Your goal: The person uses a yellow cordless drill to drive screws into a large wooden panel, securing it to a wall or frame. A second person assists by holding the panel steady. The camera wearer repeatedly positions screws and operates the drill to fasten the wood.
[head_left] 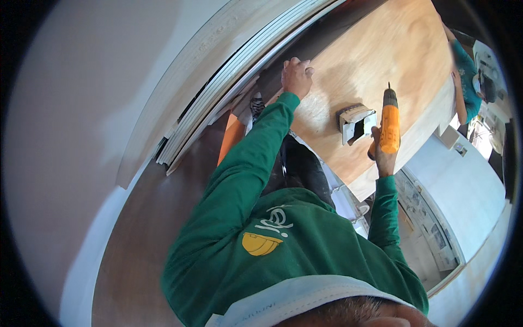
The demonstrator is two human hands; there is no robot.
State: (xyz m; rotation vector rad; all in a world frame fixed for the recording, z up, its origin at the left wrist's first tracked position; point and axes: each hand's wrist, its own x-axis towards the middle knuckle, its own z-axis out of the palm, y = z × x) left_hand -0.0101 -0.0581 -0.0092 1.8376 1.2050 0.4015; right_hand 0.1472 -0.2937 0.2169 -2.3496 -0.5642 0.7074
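Note:
A large pale plywood sheet spreads in front of me. My left hand is at its left edge, fingers curled around the rim. In my right hand is an orange cordless drill, held upright by its handle over the near right part of the sheet. Its black chuck and thin bit point away from me, with the tip apart from any screw that I can see. Beside the drill, on the plywood, stands a small torn carton, open toward me; its contents are too dark to make out.
Long white boards lean in a stack against the left wall. At the far right, a co-worker in a teal shirt has hands at the sheet's far edge. A white panel stands at right. Brown floor lies at lower left.

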